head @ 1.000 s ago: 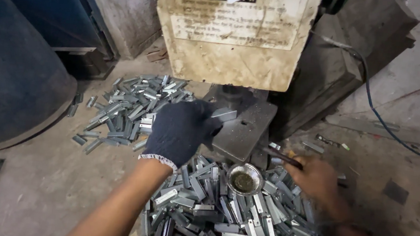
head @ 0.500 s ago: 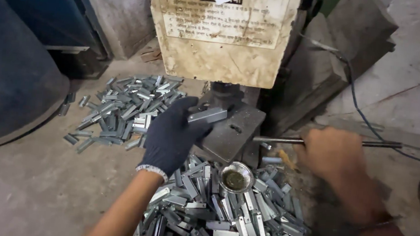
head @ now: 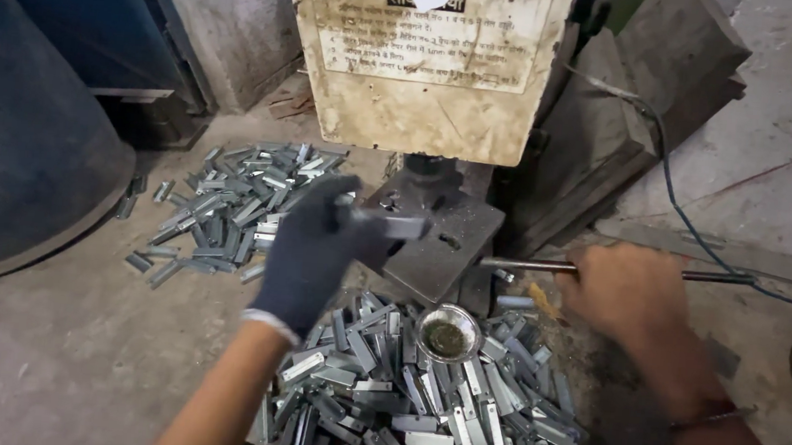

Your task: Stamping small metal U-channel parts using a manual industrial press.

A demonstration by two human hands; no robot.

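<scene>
On the floor to the far left lies a scattered heap of metal strips (head: 232, 205). The left hand (head: 318, 254), in a dark knit glove, has its fingers closed around one small metal strip (head: 394, 222), flat, grey and oblong, holding it over the press plate (head: 446, 245), forearm reaching up from below. Beneath sits a bigger pile of strips (head: 419, 413) with a small round tin (head: 448, 333) on top. The bare right hand (head: 626, 292) is wrapped tight around the lever bar (head: 712, 276), wrist bent inward.
</scene>
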